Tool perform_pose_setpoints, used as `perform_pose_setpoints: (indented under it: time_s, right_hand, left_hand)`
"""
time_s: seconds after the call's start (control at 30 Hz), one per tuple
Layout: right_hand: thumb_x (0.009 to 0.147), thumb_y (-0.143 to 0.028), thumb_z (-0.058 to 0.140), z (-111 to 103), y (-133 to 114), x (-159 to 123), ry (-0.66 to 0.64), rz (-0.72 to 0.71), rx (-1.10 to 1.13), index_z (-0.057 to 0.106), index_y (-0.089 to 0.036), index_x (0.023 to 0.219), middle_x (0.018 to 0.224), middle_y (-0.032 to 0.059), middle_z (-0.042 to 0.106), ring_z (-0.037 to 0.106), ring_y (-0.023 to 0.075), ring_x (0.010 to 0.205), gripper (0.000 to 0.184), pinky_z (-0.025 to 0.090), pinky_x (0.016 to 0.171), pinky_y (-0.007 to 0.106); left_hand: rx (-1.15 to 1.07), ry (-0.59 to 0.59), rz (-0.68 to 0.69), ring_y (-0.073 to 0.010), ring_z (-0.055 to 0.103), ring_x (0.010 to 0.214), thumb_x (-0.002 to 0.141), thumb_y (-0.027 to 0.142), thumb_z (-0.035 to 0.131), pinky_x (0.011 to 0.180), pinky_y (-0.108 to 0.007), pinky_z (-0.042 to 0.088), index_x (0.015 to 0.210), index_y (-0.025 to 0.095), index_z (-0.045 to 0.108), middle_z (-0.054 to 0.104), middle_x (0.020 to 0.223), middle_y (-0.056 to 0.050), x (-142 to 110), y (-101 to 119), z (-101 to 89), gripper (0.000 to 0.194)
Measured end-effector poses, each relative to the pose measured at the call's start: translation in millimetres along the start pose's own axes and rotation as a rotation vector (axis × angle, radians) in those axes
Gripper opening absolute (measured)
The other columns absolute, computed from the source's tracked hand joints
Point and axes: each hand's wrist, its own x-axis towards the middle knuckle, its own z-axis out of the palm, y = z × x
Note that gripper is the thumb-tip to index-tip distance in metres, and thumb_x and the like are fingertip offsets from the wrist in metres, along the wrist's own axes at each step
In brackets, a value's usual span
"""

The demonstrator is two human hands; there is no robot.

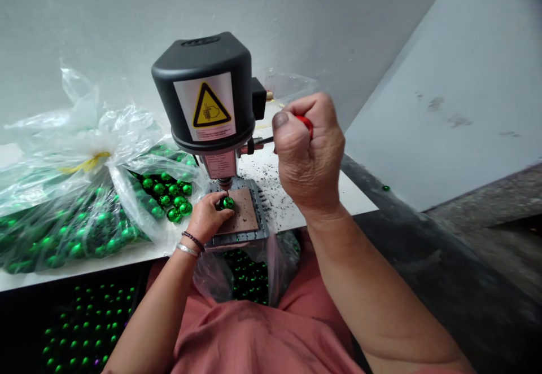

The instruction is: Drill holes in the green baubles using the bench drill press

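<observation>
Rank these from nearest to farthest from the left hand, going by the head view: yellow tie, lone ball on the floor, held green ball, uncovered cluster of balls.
1. Held green ball: touching the left hand, at its fingers.
2. Uncovered cluster of balls: just left of the hand.
3. Yellow tie: farther left.
4. Lone ball: far right, past the table.

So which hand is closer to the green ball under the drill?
Left. The left hand holds the green ball in its fingers; the right hand is farther off, raised around the red knob.
</observation>
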Motion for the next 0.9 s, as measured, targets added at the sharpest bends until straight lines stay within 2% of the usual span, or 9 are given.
perform_pose_setpoints:
  time_s: [0.1,0.2,0.33,0.47,0.7,0.9]
  right_hand:
    - [0.083,-0.041,0.043,0,0,-1,-0.002,0.004,0.01,0.043,-0.019,0.074,0.055,-0.0067,0.039,0.037,0.0017,0.049,0.024,0.034,0.048,0.016]
    - [0.083,-0.04,0.043,0,0,-1,0.002,0.009,0.019,0.043,-0.018,0.074,0.055,-0.0068,0.039,0.036,0.0015,0.048,0.023,0.034,0.048,0.016]
    - [0.083,-0.038,0.044,0,0,-2,0.006,-0.004,0.004,0.044,-0.018,0.074,0.055,-0.007,0.039,0.036,0.0011,0.049,0.022,0.034,0.048,0.016]
    - [0.084,-0.038,0.041,0,1,-3,0.013,-0.027,-0.006,0.044,-0.018,0.075,0.056,-0.0071,0.039,0.037,0.0009,0.05,0.022,0.034,0.049,0.016]
    - [0.082,-0.03,0.045,-2,0,-9,0.029,-0.056,-0.02,0.044,-0.019,0.073,0.053,-0.0082,0.039,0.036,0.0,0.047,0.015,0.032,0.046,0.015]
    - [0.076,-0.02,0.052,-8,5,-26,0.03,-0.118,-0.121,0.044,-0.018,0.069,0.052,-0.008,0.037,0.033,-0.0001,0.046,0.011,0.032,0.044,0.014]
  left_hand:
    - [0.01,0.03,0.054,-0.0204,0.058,0.1,0.066,0.025,0.064,0.094,-0.031,0.042,0.108,0.015,0.064,0.062,0.109,-0.009,0,-1,3.1,0.044]
    - [0.014,0.011,0.098,-0.0196,0.057,0.102,0.066,0.022,0.064,0.097,-0.031,0.041,0.111,0.019,0.062,0.06,0.112,-0.007,-2,0,5.1,0.046]
    - [-0.024,-0.024,0.086,-0.0207,0.056,0.104,0.069,0.03,0.065,0.098,-0.033,0.04,0.115,0.018,0.06,0.059,0.114,-0.009,-4,0,4.4,0.048]
    - [-0.074,-0.018,0.109,-0.0218,0.053,0.111,0.077,0.032,0.057,0.1,-0.034,0.038,0.115,0.015,0.06,0.058,0.12,-0.012,-7,0,3.7,0.042]
    - [-0.1,0.024,0.081,-0.0208,0.059,0.1,0.072,0.028,0.062,0.091,-0.035,0.044,0.11,0.018,0.062,0.066,0.107,-0.007,-6,-2,10.6,0.039]
    - [-0.082,0.048,0.107,-0.0208,0.059,0.099,0.07,0.027,0.064,0.09,-0.035,0.044,0.106,0.019,0.064,0.067,0.106,-0.006,-5,-4,13.5,0.037]
